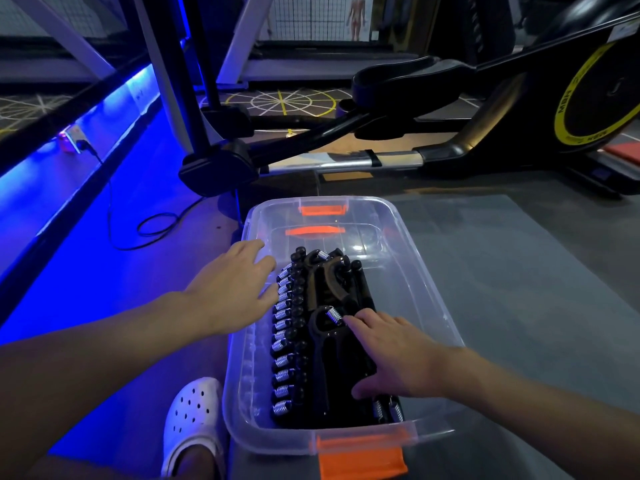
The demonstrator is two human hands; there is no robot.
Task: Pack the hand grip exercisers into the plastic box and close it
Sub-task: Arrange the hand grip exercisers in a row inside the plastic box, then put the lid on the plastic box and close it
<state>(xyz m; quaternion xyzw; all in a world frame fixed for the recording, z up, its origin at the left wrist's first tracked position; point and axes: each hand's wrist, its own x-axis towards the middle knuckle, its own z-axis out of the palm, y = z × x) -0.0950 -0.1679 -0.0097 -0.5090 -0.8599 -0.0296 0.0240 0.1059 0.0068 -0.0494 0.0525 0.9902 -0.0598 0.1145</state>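
A clear plastic box [419,271] with orange latches stands on the floor in front of me, without a lid on it. Inside lies a row of several black hand grip exercisers [294,341] with steel coil springs along the left side. Two more lie on top: one [329,278] toward the far end and one [327,337] nearer me. My left hand [232,289] is open, fingers spread over the box's left rim beside the springs. My right hand [391,355] lies flat on the stacked exercisers, fingertips touching the spring of the nearer top one.
The near orange latch [360,455] hangs open at the front rim. A white clog [194,427] is on my foot left of the box. A black exercise machine [485,109] stands behind the box, and a black cable [152,223] loops on the blue-lit floor at left.
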